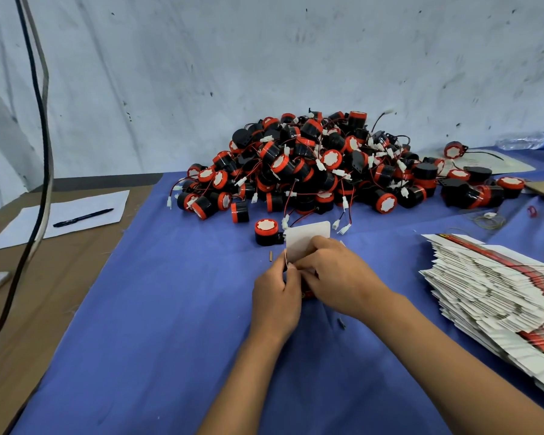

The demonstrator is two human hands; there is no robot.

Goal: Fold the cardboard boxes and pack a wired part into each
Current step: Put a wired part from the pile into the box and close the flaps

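Both my hands hold a small cardboard box (307,238) over the blue cloth (157,309); its white flap stands up toward the far side. My left hand (277,293) grips the box's left side, fingers curled round it. My right hand (336,274) covers the box from the right, fingers curled over its top edge. Most of the box is hidden under my hands. A single black and red wired part (266,232) stands just beyond the box. A big pile of wired parts (321,164) lies behind it. A fanned stack of flat boxes (496,293) lies at the right.
A sheet of paper (63,219) with a black pen (84,217) lies on the brown table at the left. Two cables (41,127) hang down the left side. A plastic water bottle (529,140) lies at the far right by the wall.
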